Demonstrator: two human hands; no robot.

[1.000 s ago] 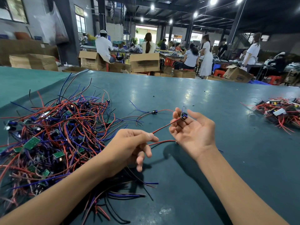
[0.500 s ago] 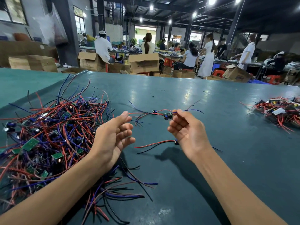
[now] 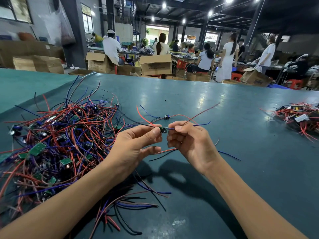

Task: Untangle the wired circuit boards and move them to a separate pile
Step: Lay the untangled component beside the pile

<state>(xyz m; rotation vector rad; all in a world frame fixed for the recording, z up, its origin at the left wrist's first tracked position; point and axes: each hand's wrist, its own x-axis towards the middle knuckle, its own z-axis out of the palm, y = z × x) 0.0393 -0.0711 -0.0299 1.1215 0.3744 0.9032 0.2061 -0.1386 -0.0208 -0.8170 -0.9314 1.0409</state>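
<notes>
The table (image 3: 189,104) top is smooth teal with a soft sheen. On it, the wires (image 3: 69,135) have glossy plastic coating. Beyond the table, matt cardboard boxes (image 3: 155,65).

L hand (image 3: 136,147): lifted, palm facing R, fingers (image 3: 155,131) curled, tips holding one end of small circuit board (image 3: 163,130); thumb lower, apart from tips; exact grip unclear
R hand (image 3: 191,144): lifted, level w/ L, just beside it, fingers curled, thumb + index pinching blue wire (image 3: 201,125) close to the board
L forearm (image 3: 60,209): bare, enters from lower-left corner, angled up-right
R forearm (image 3: 250,204): bare, enters from lower-right, angled up-left
Wrists: roughly straight
</notes>
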